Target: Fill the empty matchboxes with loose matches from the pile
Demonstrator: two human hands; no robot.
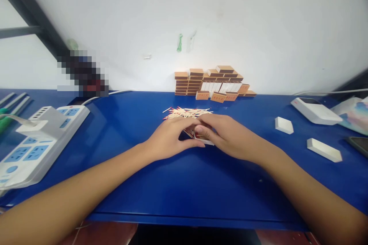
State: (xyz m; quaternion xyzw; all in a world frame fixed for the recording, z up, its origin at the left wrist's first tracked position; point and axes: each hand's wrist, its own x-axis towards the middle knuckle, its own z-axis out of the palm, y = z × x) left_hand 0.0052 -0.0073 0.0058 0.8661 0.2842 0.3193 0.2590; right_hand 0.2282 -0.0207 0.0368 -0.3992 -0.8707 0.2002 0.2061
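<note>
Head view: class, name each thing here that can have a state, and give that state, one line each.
Matches: loose, heaped
Tray: uncovered, partly hidden
Left hand: curled beside tray, full grip hidden
Right hand: curled around tray
Matchboxes: stacked, some on edge
Power strip: adapter seated, cable attached; on or off unclear
White blocks: lying apart
White device: panel dark

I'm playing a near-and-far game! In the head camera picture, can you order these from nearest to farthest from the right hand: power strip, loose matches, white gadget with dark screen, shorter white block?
From the right hand:
1. Loose matches: just beyond the hands
2. Shorter white block: to the right
3. White gadget: farther right
4. Power strip: far left side
</note>
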